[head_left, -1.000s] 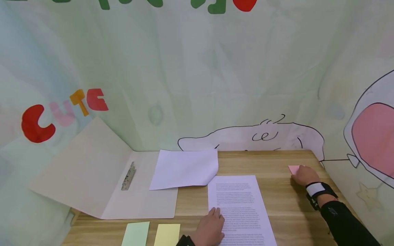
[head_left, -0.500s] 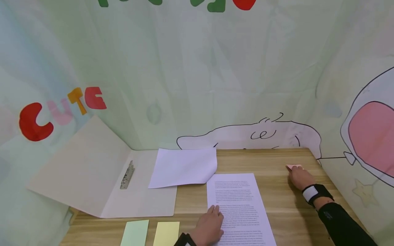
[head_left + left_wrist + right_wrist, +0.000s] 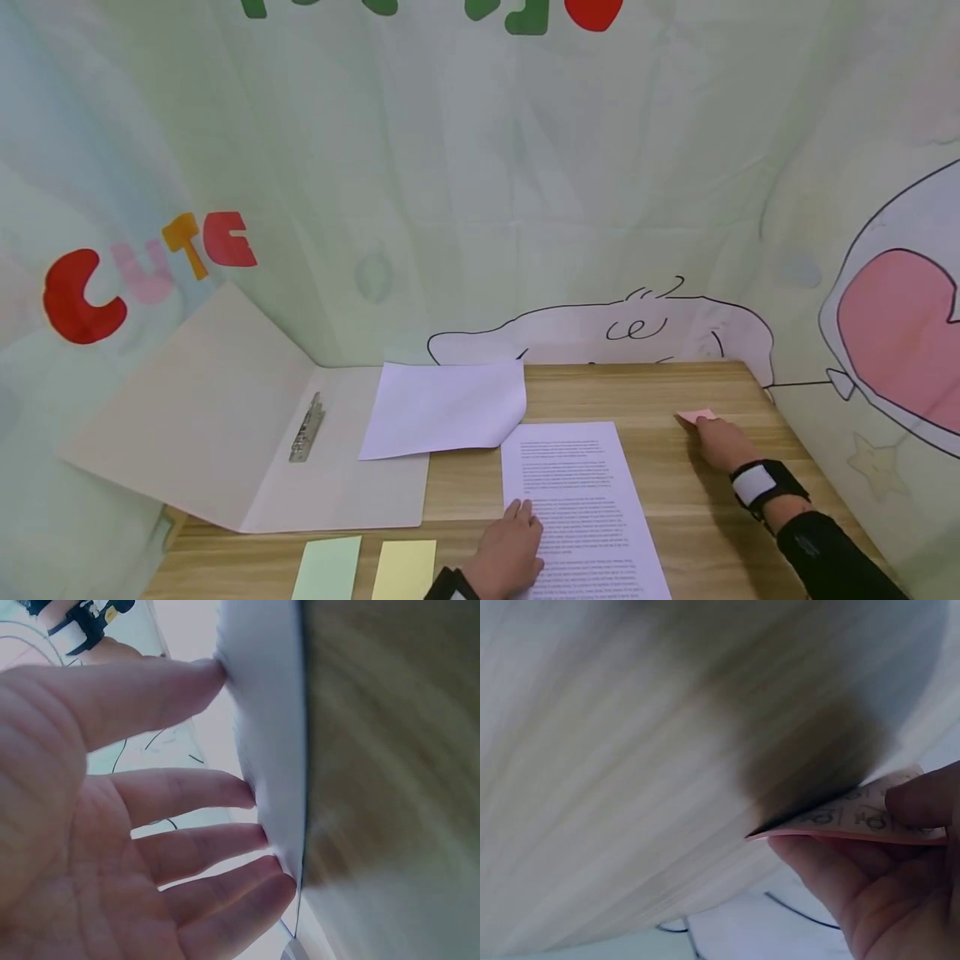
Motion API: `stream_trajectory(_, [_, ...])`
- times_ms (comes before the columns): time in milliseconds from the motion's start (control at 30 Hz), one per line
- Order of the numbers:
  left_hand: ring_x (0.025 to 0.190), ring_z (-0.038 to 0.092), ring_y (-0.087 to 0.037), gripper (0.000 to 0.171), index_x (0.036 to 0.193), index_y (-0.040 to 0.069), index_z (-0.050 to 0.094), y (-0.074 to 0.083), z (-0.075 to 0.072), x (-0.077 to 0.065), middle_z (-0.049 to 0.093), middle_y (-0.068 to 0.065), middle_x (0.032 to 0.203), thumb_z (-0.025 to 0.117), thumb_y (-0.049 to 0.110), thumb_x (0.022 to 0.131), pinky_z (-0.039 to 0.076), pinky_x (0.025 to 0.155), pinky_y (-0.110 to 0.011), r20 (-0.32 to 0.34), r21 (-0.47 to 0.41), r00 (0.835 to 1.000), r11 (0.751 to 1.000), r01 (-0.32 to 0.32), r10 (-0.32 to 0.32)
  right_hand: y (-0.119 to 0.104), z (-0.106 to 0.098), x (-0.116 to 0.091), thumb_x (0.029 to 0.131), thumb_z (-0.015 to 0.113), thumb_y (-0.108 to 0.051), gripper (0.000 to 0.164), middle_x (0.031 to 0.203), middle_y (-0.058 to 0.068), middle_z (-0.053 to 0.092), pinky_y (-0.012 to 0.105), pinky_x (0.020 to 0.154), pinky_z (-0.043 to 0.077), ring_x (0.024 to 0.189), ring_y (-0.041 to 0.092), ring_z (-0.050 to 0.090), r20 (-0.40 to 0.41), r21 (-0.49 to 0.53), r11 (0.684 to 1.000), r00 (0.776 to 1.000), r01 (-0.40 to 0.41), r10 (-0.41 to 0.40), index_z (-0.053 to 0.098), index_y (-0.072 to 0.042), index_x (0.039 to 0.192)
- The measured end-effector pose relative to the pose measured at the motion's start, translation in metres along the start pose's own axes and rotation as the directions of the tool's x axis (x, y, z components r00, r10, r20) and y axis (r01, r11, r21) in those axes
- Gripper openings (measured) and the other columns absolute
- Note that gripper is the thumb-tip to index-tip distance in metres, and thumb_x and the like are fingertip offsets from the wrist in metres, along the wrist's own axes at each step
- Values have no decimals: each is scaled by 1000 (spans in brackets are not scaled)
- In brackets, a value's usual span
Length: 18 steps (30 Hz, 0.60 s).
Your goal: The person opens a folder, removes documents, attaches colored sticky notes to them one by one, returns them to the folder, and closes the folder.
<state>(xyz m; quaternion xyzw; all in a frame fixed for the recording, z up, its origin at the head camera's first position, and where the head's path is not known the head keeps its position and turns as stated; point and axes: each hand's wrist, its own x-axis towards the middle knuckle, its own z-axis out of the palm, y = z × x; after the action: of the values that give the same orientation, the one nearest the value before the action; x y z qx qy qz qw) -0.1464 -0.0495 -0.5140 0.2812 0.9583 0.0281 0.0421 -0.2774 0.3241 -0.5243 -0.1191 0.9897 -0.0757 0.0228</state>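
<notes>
My left hand (image 3: 506, 552) rests its extended fingers on the left side of a printed sheet of paper (image 3: 585, 500) that lies on the wooden table. In the left wrist view, the fingertips (image 3: 244, 793) touch the sheet's face. Out at the right side of the table, my right hand (image 3: 726, 443) pinches a pink sticky note pad (image 3: 697, 415) between thumb and fingers. The right wrist view shows dark marks on one face of the pink pad (image 3: 855, 814), which is tilted with a corner near the tabletop.
An open file folder (image 3: 375, 496) with a metal clip (image 3: 307, 429) stands at left, one cover raised against the wall. Another white sheet (image 3: 446, 408) overlaps the folder. Green (image 3: 327, 567) and yellow (image 3: 405, 568) sticky note pads lie at the front. A printed cloth backdrop (image 3: 480, 183) borders the table (image 3: 600, 392).
My right hand has lifted the pink sticky note pad's edge and drawn it slightly left. The left hand stays on the printed sheet.
</notes>
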Motion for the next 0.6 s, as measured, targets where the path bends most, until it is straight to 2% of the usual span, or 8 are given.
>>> stream_trajectory(133, [110, 55, -26, 41, 102, 2, 68, -2, 3, 1, 61, -14, 114, 72, 35, 79, 47, 88, -31, -39, -4, 999, 1000, -9, 9, -12, 3, -2, 86, 50, 11, 24, 87, 26, 61, 40, 62, 45, 70, 26, 53, 40, 83, 996, 999, -33, 30, 56, 15, 109])
stream_trajectory(300, [103, 56, -23, 34, 95, 5, 69, -4, 1, 1, 62, -10, 107, 68, 37, 83, 49, 82, -32, -66, -31, 998, 1000, 0, -2, -32, 1, -12, 84, 49, 12, 31, 85, 26, 62, 41, 61, 47, 69, 27, 56, -39, 111, 993, 999, -31, 35, 51, 18, 115])
stream_trajectory(433, [104, 55, -24, 33, 96, 6, 69, -5, -1, 1, 62, -10, 108, 65, 37, 86, 48, 83, -34, -46, -71, 999, 997, 14, -17, -46, 0, -19, 84, 50, 11, 31, 84, 28, 62, 44, 63, 51, 69, 28, 60, -120, 102, 995, 993, -2, 15, 47, 21, 113])
stream_trajectory(600, [100, 57, -21, 30, 93, 7, 68, -8, -4, 2, 63, -7, 102, 63, 37, 88, 49, 79, -33, -34, -116, 999, 993, 3, -7, -67, -7, -24, 88, 48, 9, 32, 93, 32, 61, 44, 62, 50, 70, 26, 57, -136, 185, 982, 990, -19, 45, 46, 20, 117])
